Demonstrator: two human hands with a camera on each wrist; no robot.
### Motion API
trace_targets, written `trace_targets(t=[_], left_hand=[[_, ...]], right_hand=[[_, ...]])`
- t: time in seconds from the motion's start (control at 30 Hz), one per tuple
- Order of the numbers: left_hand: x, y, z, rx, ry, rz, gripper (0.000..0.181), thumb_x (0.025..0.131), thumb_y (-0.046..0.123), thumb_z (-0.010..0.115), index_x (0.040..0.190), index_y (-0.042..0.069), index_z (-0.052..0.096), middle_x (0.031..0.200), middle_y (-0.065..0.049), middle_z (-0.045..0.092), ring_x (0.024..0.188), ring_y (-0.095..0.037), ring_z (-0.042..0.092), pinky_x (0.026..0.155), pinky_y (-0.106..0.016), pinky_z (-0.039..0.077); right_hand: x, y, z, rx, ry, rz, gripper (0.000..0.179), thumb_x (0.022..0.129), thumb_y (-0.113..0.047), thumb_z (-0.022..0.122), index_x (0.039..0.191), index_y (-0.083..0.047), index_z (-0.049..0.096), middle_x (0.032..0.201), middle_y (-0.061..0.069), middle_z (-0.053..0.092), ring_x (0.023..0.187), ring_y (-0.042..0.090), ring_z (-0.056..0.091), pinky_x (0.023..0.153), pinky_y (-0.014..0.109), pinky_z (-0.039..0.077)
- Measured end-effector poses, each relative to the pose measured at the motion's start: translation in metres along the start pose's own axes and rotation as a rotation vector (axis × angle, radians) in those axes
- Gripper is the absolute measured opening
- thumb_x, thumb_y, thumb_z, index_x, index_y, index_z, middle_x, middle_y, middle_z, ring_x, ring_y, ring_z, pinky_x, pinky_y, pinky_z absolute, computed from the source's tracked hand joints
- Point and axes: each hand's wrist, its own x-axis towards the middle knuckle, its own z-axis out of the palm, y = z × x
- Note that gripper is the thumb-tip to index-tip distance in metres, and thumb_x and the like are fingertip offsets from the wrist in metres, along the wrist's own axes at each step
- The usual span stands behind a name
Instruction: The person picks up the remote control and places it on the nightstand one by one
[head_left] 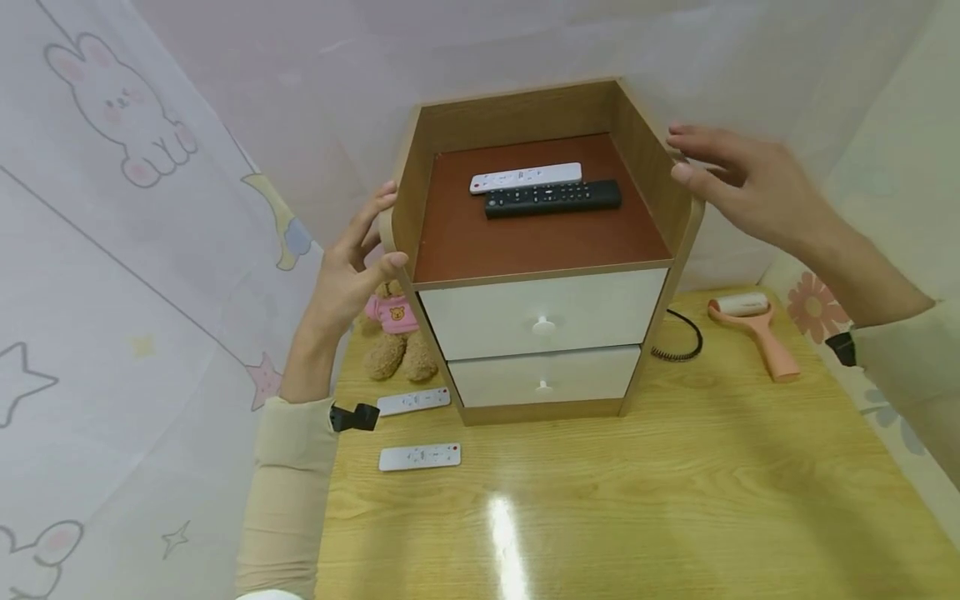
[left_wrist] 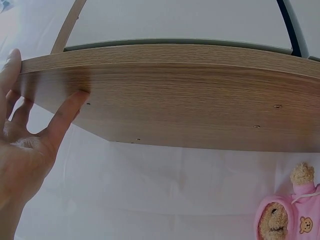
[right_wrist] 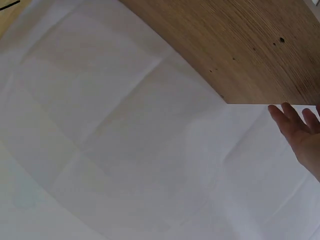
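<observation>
A small wooden cabinet (head_left: 543, 412) with two white drawers stands upright between my hands. On its brown top lie a white remote control (head_left: 525, 177) and a black remote control (head_left: 553, 198), side by side. My left hand (head_left: 341, 283) is at the left side panel, fingers spread, thumb near the panel's front edge. In the left wrist view, its fingertips (left_wrist: 82, 95) meet the wooden side. At the right panel's upper edge, my right hand (head_left: 757, 187) has its fingers extended. The right wrist view shows those fingertips (right_wrist: 286, 106) right at the panel's edge.
Left of the cabinet sit a teddy bear (head_left: 393, 315) in pink and two white remotes, one nearer the cabinet (head_left: 412, 402), another in front (head_left: 420, 457). To the right are a black coiled cord (head_left: 678, 357) and an orange lint roller (head_left: 765, 337). White sheeting surrounds the wooden table (head_left: 600, 517).
</observation>
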Motion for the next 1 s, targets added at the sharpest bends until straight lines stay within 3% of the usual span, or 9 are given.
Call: trace_targets(t=[0.1,0.23,0.43,0.57,0.7,0.83,1.0], left_hand=[[-0.002,0.001,0.001,-0.014,0.002,-0.025,0.063,0.091,0.018,0.067,0.143,-0.004,0.037,0.156,-0.014,0.028,0.143,-0.028,0.024,0.105,-0.033,0.04],[-0.006,0.003,0.0,-0.029,0.009,-0.073,0.06,0.092,0.01,0.065,0.144,0.001,0.038,0.157,-0.01,0.027,0.142,-0.03,0.026,0.083,-0.023,0.052],[-0.011,0.007,-0.002,-0.064,0.0,-0.132,0.059,0.093,0.003,0.061,0.147,0.006,0.037,0.158,-0.005,0.024,0.141,-0.036,0.029,0.087,-0.026,0.053],[-0.009,0.009,-0.002,-0.075,-0.006,-0.175,0.06,0.094,-0.002,0.057,0.149,0.012,0.037,0.159,0.001,0.022,0.138,-0.039,0.032,0.086,-0.027,0.053],[-0.004,0.012,-0.001,-0.047,-0.005,-0.189,0.061,0.094,-0.004,0.055,0.149,0.013,0.036,0.159,0.002,0.022,0.137,-0.04,0.034,0.086,-0.025,0.053],[-0.001,0.015,0.001,-0.002,-0.003,-0.195,0.063,0.094,-0.005,0.054,0.151,0.013,0.033,0.159,0.001,0.022,0.136,-0.041,0.034,0.086,-0.023,0.052],[-0.006,0.023,0.003,0.055,0.005,-0.232,0.065,0.097,-0.001,0.052,0.154,0.017,0.026,0.16,0.002,0.02,0.136,-0.037,0.037,0.088,-0.023,0.052]], right_hand=[[-0.007,0.007,0.007,0.095,0.017,-0.001,0.042,0.1,-0.023,0.054,0.142,-0.023,0.05,0.15,-0.009,0.04,0.127,0.003,0.047,0.095,0.009,0.039],[-0.01,0.014,0.019,0.203,0.026,-0.033,0.043,0.101,-0.018,0.051,0.143,-0.018,0.048,0.152,-0.005,0.038,0.133,0.008,0.041,0.098,0.01,0.037],[-0.01,0.021,0.032,0.363,0.07,-0.079,0.041,0.101,-0.012,0.048,0.143,-0.009,0.048,0.152,0.001,0.038,0.138,0.015,0.036,0.102,0.015,0.037],[-0.012,0.02,0.033,0.385,0.106,-0.082,0.041,0.102,-0.013,0.047,0.142,-0.011,0.049,0.151,0.001,0.04,0.139,0.014,0.035,0.101,0.017,0.038],[-0.01,0.024,0.032,0.391,0.12,-0.088,0.04,0.102,-0.013,0.047,0.142,-0.011,0.049,0.151,0.001,0.04,0.14,0.014,0.032,0.101,0.017,0.038],[-0.012,0.014,0.026,0.415,0.095,-0.087,0.04,0.101,-0.012,0.048,0.141,-0.01,0.05,0.151,0.003,0.039,0.14,0.015,0.032,0.101,0.017,0.038],[-0.012,0.012,0.025,0.461,0.092,-0.097,0.04,0.1,-0.008,0.049,0.14,-0.007,0.051,0.15,0.006,0.04,0.14,0.016,0.033,0.103,0.018,0.037]])
